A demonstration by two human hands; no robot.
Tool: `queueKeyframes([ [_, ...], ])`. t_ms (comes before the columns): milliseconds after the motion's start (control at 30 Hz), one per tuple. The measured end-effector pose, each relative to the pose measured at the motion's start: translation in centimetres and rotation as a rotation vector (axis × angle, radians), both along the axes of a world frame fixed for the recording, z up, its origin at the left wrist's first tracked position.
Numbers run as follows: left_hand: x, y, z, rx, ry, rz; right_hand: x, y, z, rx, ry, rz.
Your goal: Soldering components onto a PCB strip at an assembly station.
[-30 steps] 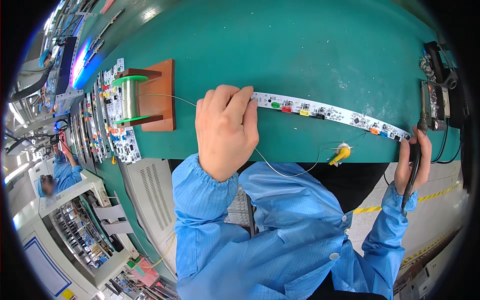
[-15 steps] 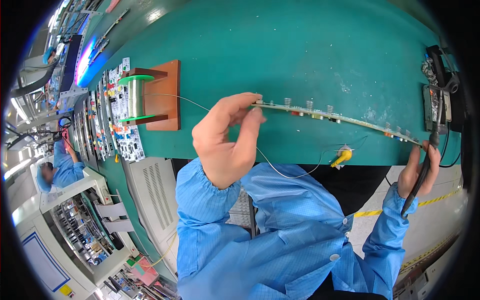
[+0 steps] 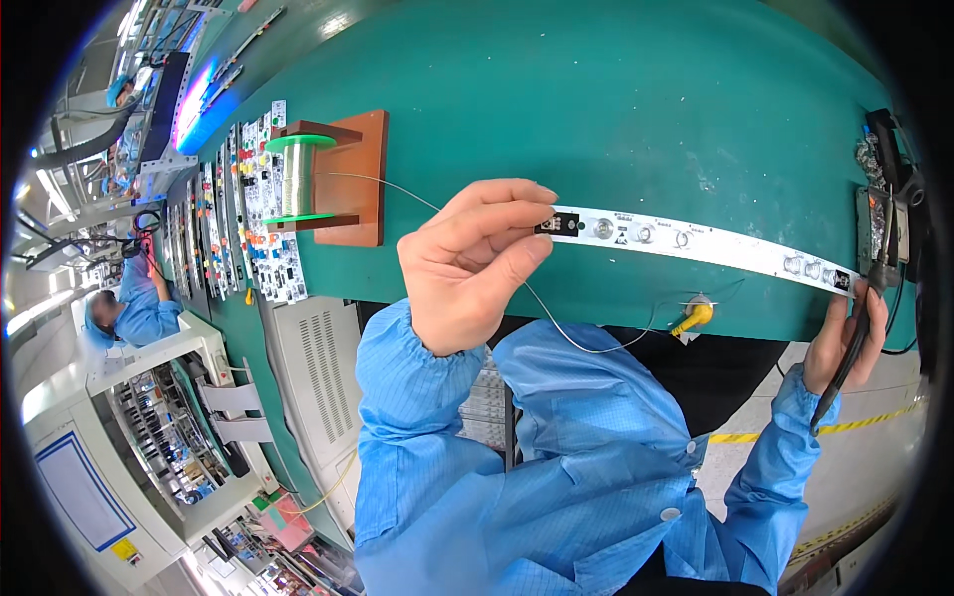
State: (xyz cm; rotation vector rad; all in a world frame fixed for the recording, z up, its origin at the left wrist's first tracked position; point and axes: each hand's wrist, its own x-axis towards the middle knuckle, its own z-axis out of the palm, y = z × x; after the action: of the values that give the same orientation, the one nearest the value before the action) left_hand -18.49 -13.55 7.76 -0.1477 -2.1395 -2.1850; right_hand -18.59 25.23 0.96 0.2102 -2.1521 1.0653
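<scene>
Spool [image 3: 297, 184] left of circuit strip [image 3: 733, 249]

Left hand [image 3: 459, 273] pinches between thumb [image 3: 515, 266] and fingers [image 3: 495, 217]; right hand [image 3: 828, 350] grips, well apart.

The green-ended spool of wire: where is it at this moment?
In the head view, the spool of wire sits left of the left hand, held in a brown stand, with white circuit boards to its left.
</scene>
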Motion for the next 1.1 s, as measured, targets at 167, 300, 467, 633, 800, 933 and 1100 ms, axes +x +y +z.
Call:
queueKeyframes([
  [167, -0.1, 0.1, 0.1, 0.010, 0.011, 0.011, 0.0, -0.6, 0.1, -0.045, 0.014, 0.053],
  [300, -0.1, -0.4, 0.0, 0.003, -0.019, -0.019, 0.1, -0.4, 0.2, -0.076, 0.019, 0.090],
  [467, -0.1, -0.3, 0.4, -0.026, -0.013, -0.028, 0.3, 0.3, -0.2, -0.103, 0.021, 0.095],
  [633, 0.0, 0.3, 0.8, -0.045, 0.051, 0.029, 0.2, 0.3, -0.5, -0.123, 0.016, 0.060],
  [800, 0.1, 0.0, 1.2, -0.235, 0.116, 0.066, 0.2, 0.0, -0.4, -0.139, 0.012, 0.044],
  [933, 0.0, -0.2, 1.1, -0.256, 0.152, 0.053, 0.2, -0.6, -0.2, -0.125, 0.038, 0.038],
  [1100, 0.0, -0.4, 1.1, -0.270, 0.140, 0.052, 0.2, -0.2, -0.2, -0.074, 0.007, 0.062],
])
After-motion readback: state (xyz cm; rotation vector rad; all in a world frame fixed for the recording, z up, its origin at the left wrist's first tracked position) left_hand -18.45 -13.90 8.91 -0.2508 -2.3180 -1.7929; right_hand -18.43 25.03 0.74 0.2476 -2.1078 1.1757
